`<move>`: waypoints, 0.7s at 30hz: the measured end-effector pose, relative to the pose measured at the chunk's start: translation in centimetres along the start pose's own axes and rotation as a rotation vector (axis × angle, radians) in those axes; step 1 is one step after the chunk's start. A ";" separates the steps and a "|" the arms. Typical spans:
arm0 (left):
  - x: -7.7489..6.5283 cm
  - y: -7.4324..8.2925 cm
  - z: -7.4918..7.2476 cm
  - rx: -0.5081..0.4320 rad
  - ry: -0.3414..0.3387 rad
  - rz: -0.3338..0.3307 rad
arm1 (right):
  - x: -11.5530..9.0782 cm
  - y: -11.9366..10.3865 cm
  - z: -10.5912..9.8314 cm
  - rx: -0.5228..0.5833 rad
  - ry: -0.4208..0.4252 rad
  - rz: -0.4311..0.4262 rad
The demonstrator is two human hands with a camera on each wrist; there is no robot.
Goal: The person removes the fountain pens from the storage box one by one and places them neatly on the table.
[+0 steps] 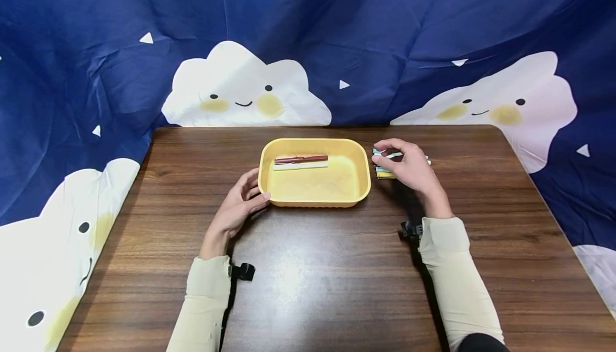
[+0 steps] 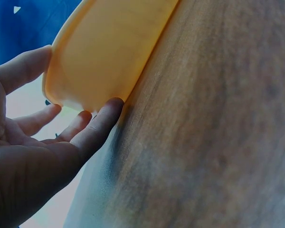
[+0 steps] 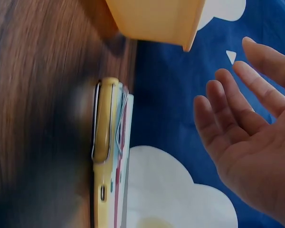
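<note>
A yellow plastic box (image 1: 315,186) stands on the table, holding a dark red pen (image 1: 300,159) and a white pen (image 1: 300,166) side by side. My left hand (image 1: 240,202) touches its left end: the thumb is at the front corner and the other fingertips rest against the outer wall (image 2: 104,52). My right hand (image 1: 409,167) hovers over a row of several pens at the box's right, fingers relaxed and apart, holding nothing. In the right wrist view, a yellow pen (image 3: 103,142) with a wire clip lies nearest. White and other coloured pens are beside it, partly hidden.
The brown wood-grain table (image 1: 308,288) extends around the box. Behind it and along the sides hangs a dark blue cloth (image 1: 366,36) printed with white smiling clouds and small triangles. Black camera mounts (image 1: 243,272) sit at both wrists, beside the pale sleeves.
</note>
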State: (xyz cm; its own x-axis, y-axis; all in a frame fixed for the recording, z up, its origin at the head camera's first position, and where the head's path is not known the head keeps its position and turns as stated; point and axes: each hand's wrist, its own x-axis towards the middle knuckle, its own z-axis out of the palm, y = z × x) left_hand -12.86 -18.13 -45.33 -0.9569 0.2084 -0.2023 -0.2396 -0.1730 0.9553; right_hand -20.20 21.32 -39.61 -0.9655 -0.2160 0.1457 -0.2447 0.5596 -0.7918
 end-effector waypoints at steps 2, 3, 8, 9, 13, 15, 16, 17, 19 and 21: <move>0.0 0.0 0.0 -0.001 0.001 -0.001 | 0.1 -0.3 0.3 0.007 -0.005 -0.015; 0.0 0.0 0.0 -0.002 0.002 -0.001 | 0.2 -0.4 0.5 0.014 -0.008 -0.024; -0.1 0.0 0.0 -0.002 0.003 -0.002 | 0.1 -2.0 1.3 0.056 -0.035 -0.046; -0.2 0.0 0.0 -0.002 0.002 -0.002 | 0.2 -2.1 1.6 0.068 -0.039 -0.048; -0.2 0.2 0.0 0.002 0.001 0.001 | 0.7 -2.1 2.4 0.076 -0.048 -0.064; -0.1 0.3 0.0 0.004 0.001 0.000 | 1.0 -1.7 2.8 0.073 -0.054 -0.067; -0.1 0.2 0.0 0.004 0.002 -0.001 | 1.1 -1.8 3.0 0.069 -0.059 -0.068; -0.1 0.2 0.1 0.004 0.002 -0.002 | 1.1 -1.9 3.2 0.067 -0.064 -0.068; -0.1 0.2 0.1 0.006 0.001 -0.004 | 1.3 -2.1 3.6 0.070 -0.077 -0.069; 0.0 0.2 0.0 0.012 0.001 -0.003 | 1.4 -2.3 4.1 0.070 -0.088 -0.075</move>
State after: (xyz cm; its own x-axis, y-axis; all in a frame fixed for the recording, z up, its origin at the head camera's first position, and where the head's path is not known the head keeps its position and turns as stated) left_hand -12.88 -18.17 -45.17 -0.9564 0.2079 -0.2049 -0.2400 -0.1606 0.9574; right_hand -20.64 16.48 -40.00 -0.9324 -0.3262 0.1557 -0.3059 0.4825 -0.8208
